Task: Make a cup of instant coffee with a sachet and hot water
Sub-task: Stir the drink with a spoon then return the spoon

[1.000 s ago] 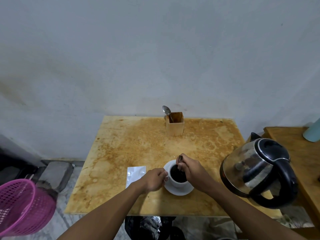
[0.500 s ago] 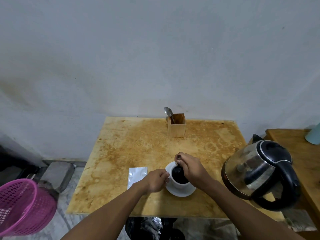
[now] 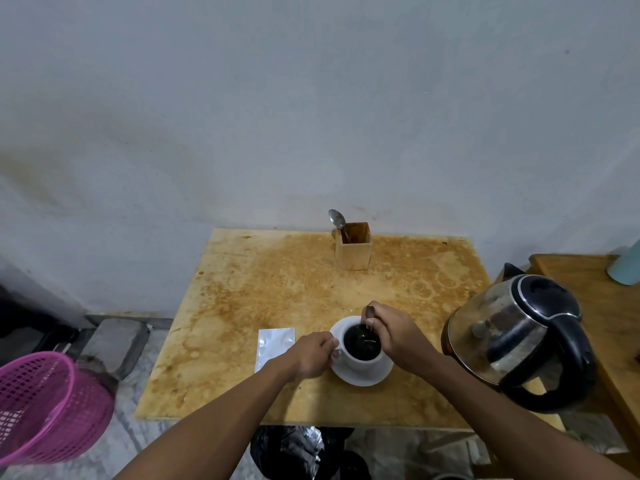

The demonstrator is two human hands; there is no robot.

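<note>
Stirring cup (image 3: 360,358) between both hands

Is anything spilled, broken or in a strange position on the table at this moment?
No fresh spill shows. The cup sits upright on its saucer, dark coffee inside. The table carries old brown stains and ring marks. The kettle stands at the right edge, seemingly overhanging it, which looks slightly risky.

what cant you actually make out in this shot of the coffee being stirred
All in the head view:
- Cup handle: covered by the left hand.
- Stirring spoon: the right hand wraps the handle, dark coffee hides the bowl.
- Sachet: no print readable, near corner behind the left hand.
- Kettle water level: lost in reflections.
- Pale blue object: cut by right edge.
</note>
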